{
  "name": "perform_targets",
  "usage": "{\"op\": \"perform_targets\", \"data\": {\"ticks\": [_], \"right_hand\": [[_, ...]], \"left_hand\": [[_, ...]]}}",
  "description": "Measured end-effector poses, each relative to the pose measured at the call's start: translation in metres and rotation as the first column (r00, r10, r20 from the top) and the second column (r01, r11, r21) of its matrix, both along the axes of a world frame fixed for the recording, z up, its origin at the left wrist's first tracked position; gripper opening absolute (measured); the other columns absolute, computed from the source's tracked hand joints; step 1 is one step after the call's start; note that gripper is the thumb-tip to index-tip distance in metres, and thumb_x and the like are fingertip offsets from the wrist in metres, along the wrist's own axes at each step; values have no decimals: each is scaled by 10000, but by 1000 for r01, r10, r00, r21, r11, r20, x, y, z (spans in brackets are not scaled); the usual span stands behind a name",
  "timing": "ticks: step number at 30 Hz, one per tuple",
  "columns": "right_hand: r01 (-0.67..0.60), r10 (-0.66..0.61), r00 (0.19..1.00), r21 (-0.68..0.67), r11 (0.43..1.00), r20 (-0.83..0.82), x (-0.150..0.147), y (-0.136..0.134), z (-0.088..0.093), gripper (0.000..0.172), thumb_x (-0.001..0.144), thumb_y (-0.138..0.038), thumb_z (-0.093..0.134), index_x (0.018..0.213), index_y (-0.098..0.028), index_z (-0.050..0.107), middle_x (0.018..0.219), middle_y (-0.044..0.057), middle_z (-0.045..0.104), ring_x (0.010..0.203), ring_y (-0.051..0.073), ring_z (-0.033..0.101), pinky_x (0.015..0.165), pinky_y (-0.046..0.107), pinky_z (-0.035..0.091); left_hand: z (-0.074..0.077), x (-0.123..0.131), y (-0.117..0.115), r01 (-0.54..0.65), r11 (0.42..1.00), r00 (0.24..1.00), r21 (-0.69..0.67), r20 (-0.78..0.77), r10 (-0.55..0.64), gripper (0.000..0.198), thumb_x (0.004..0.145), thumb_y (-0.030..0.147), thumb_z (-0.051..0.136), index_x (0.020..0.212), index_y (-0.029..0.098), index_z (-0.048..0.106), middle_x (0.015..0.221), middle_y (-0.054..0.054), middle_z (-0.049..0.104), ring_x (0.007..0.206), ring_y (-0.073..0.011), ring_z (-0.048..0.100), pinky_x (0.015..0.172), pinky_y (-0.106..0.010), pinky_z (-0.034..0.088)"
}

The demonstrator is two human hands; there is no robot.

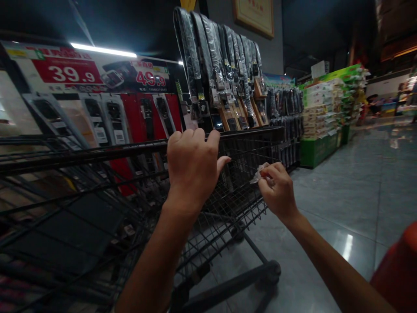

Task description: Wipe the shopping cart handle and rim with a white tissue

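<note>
A black wire shopping cart [137, 150] stretches from the left edge to the middle of the view. My left hand [193, 167] is curled over its top rail, fingers bent round the bar and the thumb sticking out to the right. To the right, my right hand [278, 187] is closed in a pinch on a crumpled whitish wipe or tissue [259, 174], held against or just in front of the cart's wire side. Whether the tissue touches the wires cannot be made out.
Behind the cart, plastic-wrapped belts [211, 61] hang on a rack. Price signs [68, 71] stand above packaged belts at left. Stacked packs [322, 108] rest on a green base further right. Grey tiled floor [345, 187] spreads at right, with a red object [399, 269] at the lower right edge.
</note>
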State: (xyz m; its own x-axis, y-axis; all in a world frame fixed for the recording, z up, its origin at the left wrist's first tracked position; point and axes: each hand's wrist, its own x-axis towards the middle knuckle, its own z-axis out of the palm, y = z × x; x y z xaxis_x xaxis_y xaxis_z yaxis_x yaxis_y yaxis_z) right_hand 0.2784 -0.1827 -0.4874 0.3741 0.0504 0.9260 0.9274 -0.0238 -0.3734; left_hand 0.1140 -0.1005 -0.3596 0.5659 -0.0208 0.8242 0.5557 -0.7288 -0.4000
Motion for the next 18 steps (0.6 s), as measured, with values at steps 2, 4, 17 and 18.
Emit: {"op": "perform_targets", "data": {"ticks": [2,4,17,18], "right_hand": [[-9,7,999,-35,999,-43,0,-1,-12,132,724,-92,459,649,-198,479,753,8,458,695,141,491,603,265,418],[-27,19,995,-77,997,-98,1,-2,-28,127,725,-101,465,645,-195,494,739,3,459,671,137,487,604,267,417],[-47,136,933,262,964,-334,2,8,8,47,694,-180,527,719,-168,564,736,1,537,646,126,505,601,273,417],[-37,126,944,280,959,-307,2,8,18,38,696,-177,529,717,-170,561,739,2,534,655,126,506,611,276,420]], "left_hand": [[0,0,0,0,1000,1000,-3,-1,0,371,770,440,678,1046,207,591,894,-90,626,884,-275,528,707,-374,295],[0,0,0,9,1000,1000,-9,3,-9,359,776,437,670,1046,213,593,887,-89,625,881,-276,530,706,-375,293],[0,2,0,-3,999,1000,-33,-2,2,362,777,447,664,1038,203,605,882,-91,608,879,-280,513,715,-385,282],[0,2,0,6,999,1000,-45,-1,-6,361,776,443,668,1042,207,603,889,-90,607,886,-279,511,721,-383,281]]}}
